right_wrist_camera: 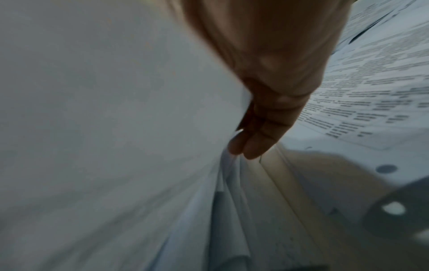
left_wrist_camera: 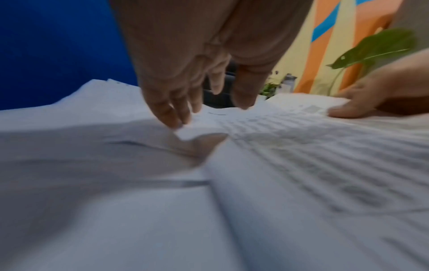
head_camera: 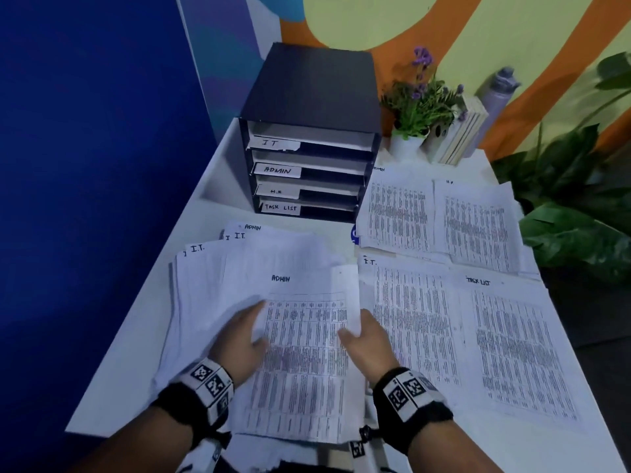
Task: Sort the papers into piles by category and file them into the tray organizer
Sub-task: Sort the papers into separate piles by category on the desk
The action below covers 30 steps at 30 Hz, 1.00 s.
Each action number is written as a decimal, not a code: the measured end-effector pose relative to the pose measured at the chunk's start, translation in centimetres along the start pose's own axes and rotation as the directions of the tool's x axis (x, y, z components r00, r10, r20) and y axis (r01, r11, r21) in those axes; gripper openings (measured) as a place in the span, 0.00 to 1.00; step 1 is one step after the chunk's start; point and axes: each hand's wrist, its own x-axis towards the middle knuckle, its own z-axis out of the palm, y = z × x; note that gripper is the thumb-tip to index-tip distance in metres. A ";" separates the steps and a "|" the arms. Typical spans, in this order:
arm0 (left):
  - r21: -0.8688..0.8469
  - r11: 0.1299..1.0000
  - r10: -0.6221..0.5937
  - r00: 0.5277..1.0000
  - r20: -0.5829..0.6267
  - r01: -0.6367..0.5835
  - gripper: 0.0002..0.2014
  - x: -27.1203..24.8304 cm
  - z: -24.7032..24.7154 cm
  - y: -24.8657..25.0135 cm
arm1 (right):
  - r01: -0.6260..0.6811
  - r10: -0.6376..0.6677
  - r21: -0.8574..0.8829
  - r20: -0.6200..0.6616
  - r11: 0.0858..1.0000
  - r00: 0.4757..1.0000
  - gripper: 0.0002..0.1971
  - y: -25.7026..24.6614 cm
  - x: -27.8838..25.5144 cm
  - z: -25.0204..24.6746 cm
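While the unsorted stack (head_camera: 218,302) lies fanned at the left of the white table (head_camera: 112,397), headings "I.T." and "ADMIN" showing at its far corners, the left hand (head_camera: 239,339) rests flat on it with fingers straight and slightly spread; in the left wrist view the fingertips (left_wrist_camera: 174,119) press down at the left edge of the top sheet. That top sheet (head_camera: 307,353), headed "ADMIN", is the paper in hand. Its right edge is pinched by the right hand (head_camera: 365,339), thumb on the printed face and fingers (right_wrist_camera: 250,143) curled beneath, as the right wrist view shows, with the edge lifted off the sheets below. Behind the stack stands the tray organizer (head_camera: 310,131), its four shelves labelled, top to bottom, IT, ADMIN, H.R (partly legible) and TASK LIST. To the right lie four sorted piles: at the rear the ADMIN pile (head_camera: 396,213) and, beside it, the H.R pile (head_camera: 478,227); at the front the I.T. pile (head_camera: 413,322) and the TASK LIST pile (head_camera: 519,349).

Judged step: sorting, not yet filing, since much of the stack remains. The next move calls for peeling the single sheet free while the left hand pins the rest, then carrying it over the I.T. pile to the rear ADMIN pile without dragging a second sheet along.
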 end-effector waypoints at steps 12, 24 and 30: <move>-0.015 0.902 -0.432 0.902 -0.014 0.431 0.39 2.5 -2.7 -2.6 | -0.082 0.115 0.170 -0.196 0.982 0.974 0.08 0.1 -0.7 1.3; 0.041 0.906 -0.402 0.887 -0.227 0.421 0.16 1.4 -3.8 -3.6 | 0.008 0.027 0.156 -0.221 0.988 0.975 0.05 -0.2 -0.2 1.7; 0.040 0.892 -0.431 0.873 -0.227 0.451 0.15 1.0 -4.2 -4.5 | -0.045 0.056 0.076 -0.157 0.996 0.986 0.15 -0.3 -0.7 3.6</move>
